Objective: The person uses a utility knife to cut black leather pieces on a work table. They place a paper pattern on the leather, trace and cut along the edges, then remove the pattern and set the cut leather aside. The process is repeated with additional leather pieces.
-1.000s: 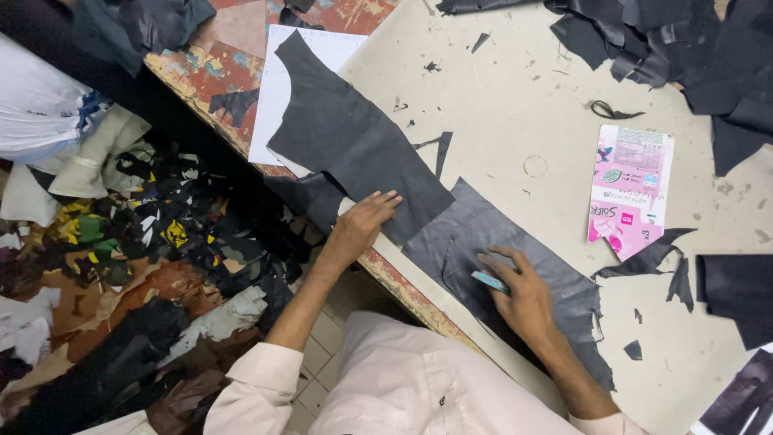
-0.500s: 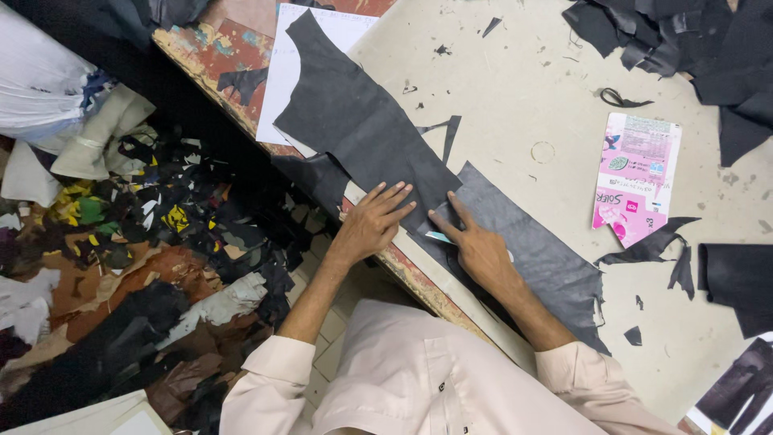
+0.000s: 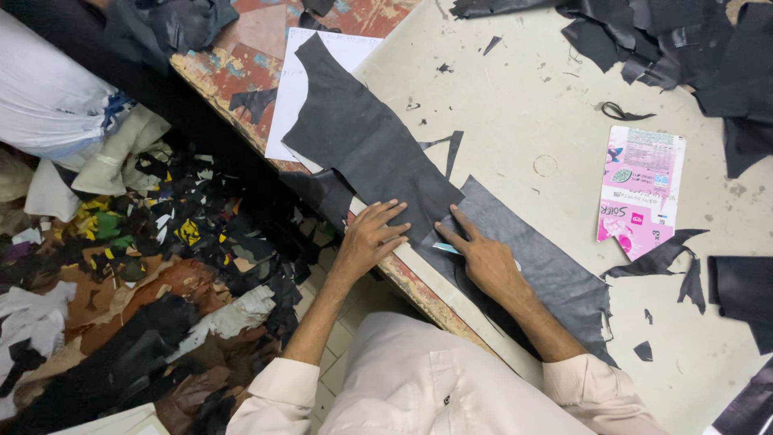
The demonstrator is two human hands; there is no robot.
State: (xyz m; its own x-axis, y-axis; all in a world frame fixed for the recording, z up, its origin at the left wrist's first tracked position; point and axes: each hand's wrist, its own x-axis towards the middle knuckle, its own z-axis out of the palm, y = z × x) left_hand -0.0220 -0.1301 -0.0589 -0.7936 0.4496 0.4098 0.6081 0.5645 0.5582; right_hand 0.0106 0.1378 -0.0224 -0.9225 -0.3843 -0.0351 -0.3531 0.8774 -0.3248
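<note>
My left hand [image 3: 374, 234] lies flat with fingers spread on the near end of a long dark grey leather piece [image 3: 362, 137]. That piece runs up the table edge, over a white paper pattern [image 3: 286, 105]. My right hand [image 3: 483, 256] rests on a second dark leather piece [image 3: 564, 270] just to the right. Its index finger points at the place where the two pieces meet. It grips a small light-blue tool [image 3: 445, 247], whose tip sticks out toward my left hand. The two hands are a few centimetres apart.
The pale worktable [image 3: 515, 105] carries a pink printed packet [image 3: 640, 193], small black offcuts [image 3: 668, 258] and a heap of black leather pieces [image 3: 668, 40] at the far right. Beside the table on the floor lie mixed leather scraps [image 3: 161, 242] and a white bag [image 3: 48, 97].
My right hand slid left along the lower leather piece, from its middle to the overlap beside my left hand. My left hand stayed pressed on the upper piece.
</note>
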